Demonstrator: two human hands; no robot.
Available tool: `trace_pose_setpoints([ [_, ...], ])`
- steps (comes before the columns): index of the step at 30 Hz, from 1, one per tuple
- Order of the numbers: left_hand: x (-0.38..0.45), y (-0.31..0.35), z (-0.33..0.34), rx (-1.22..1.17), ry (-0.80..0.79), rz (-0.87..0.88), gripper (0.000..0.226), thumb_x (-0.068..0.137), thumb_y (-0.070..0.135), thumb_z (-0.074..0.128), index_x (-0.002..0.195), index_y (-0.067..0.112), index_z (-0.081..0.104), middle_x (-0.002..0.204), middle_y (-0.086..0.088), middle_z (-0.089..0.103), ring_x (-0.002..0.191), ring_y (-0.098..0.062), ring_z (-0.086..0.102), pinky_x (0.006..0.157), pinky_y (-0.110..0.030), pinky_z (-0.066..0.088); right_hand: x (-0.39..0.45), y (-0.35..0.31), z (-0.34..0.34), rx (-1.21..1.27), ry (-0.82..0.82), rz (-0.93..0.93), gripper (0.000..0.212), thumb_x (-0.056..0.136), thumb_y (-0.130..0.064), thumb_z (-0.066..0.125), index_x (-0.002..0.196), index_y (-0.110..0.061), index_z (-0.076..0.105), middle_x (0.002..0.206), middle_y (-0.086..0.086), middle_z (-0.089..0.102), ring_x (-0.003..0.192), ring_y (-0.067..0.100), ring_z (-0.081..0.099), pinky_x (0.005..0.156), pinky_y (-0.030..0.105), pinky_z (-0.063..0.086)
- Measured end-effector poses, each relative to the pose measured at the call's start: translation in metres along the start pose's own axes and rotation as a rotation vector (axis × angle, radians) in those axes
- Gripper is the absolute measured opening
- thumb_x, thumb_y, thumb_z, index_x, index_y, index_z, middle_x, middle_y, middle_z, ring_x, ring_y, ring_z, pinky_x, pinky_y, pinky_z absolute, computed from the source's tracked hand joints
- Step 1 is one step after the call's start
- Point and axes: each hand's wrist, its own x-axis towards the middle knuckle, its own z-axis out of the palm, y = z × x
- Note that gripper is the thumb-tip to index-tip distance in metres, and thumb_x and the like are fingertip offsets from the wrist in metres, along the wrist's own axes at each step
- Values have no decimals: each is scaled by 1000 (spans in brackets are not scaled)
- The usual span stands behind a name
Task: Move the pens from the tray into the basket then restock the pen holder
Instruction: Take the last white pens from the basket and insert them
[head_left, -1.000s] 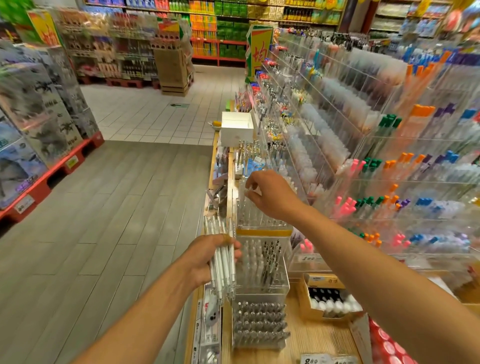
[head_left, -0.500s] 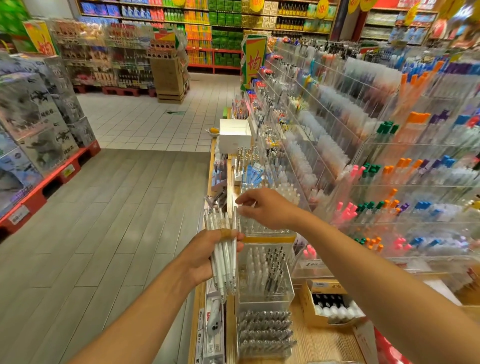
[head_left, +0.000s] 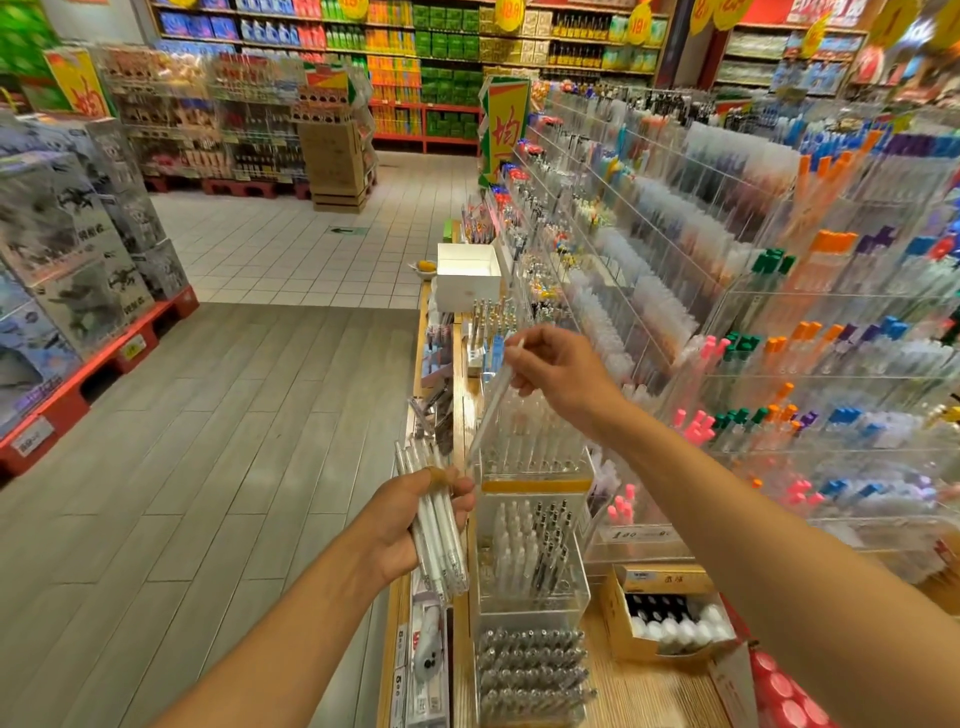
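Left hand (head_left: 410, 525), at 7 o'clock: fingers wrapped tight round a bundle of white pens (head_left: 436, 525), tips toward 12 o'clock, a tan band near the top. Single clear pen (head_left: 488, 400), centre: slanted, upper end pinched between thumb and fingertips of the right hand (head_left: 561, 374), lower end close to the bundle. Tiered clear acrylic pen holder (head_left: 530, 530), at 6 o'clock, just beside the bundle: 3 steps, each holding upright pens. Yellow carton of pens (head_left: 670, 618), at 5 o'clock on the wooden shelf.

white pens (head_left: 439, 535), clear pen holder (head_left: 532, 525) with yellow band, white box (head_left: 467, 278)
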Motion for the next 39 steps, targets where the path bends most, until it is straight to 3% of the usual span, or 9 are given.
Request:
trace_pose_setpoints([
  [4, 2, -3, -8, 68, 91, -21, 29, 89, -2, 57, 66, -6, 76, 77, -21, 71, 60, -22, 70, 56, -30, 61, 9, 0, -4, -311, 92, -161, 4, 94, -19, 62, 96, -16, 60, 78, -4, 58, 68, 9, 54, 64, 24, 48],
  [9, -2, -3, -2, 56, 96, -47, 17, 92, -4, 55, 103, -13, 64, 82, -24, 72, 65, -26, 73, 53, -32, 60, 7, 16, 6, -541, 49, -231, 13, 94, -23, 62, 101, -12, 60, 78, -7, 57, 70, 9, 53, 63, 23, 43],
  [13, -4, -2, 2, 50, 122, -30, 15, 91, -6, 55, 104, -9, 61, 83, -25, 71, 69, -28, 75, 53, -34, 60, 7, 22, 10, -540, 74, -248, 16, 92, -22, 65, 103, -10, 62, 85, 0, 62, 78, 17, 57, 71, 30, 48],
  [20, -8, -5, 2, 64, 182, -12, 18, 92, -5, 57, 109, -7, 59, 107, -34, 65, 79, -32, 71, 53, -35, 60, 14, 27, 11, -503, 87, -236, 17, 90, -24, 68, 99, -12, 62, 81, -8, 59, 76, 11, 56, 68, 22, 47],
  [23, -9, -5, 3, 81, 173, -14, 17, 92, -4, 57, 108, -9, 58, 99, -33, 68, 70, -30, 72, 53, -35, 60, 15, 32, 12, -577, 40, -219, 15, 89, -26, 69, 97, -16, 61, 78, -14, 55, 72, 2, 51, 64, 18, 40],
  [28, -14, -5, 6, 63, 109, -16, 9, 92, -3, 57, 93, -10, 63, 81, -25, 67, 61, -26, 71, 53, -34, 60, 17, 32, 11, -735, -10, -232, 15, 85, -29, 73, 95, -18, 69, 80, -10, 59, 72, 6, 52, 62, 19, 35],
  [32, -17, -6, 6, 43, 58, -18, 17, 92, -1, 59, 81, -9, 69, 73, -22, 68, 58, -25, 70, 54, -33, 61, 17, 33, 10, -812, -74, -230, 16, 81, -29, 77, 91, -19, 70, 81, -6, 64, 76, 14, 58, 76, 25, 40],
  [35, -17, -7, 5, 67, 50, -13, 16, 91, 2, 63, 84, -10, 72, 77, -21, 69, 61, -24, 70, 60, -32, 62, 18, 36, 14, -905, -97, -250, 21, 81, -35, 75, 96, -20, 72, 85, -6, 59, 88, 16, 50, 84, 34, 42],
  [39, -21, -8, 11, 58, -9, -12, 13, 80, 3, 69, 86, -8, 73, 78, -19, 68, 62, -22, 69, 61, -29, 61, 11, 34, 15, -973, -75, -266, 27, 83, -38, 73, 106, -26, 69, 93, -5, 56, 96, 18, 45, 85, 32, 37],
])
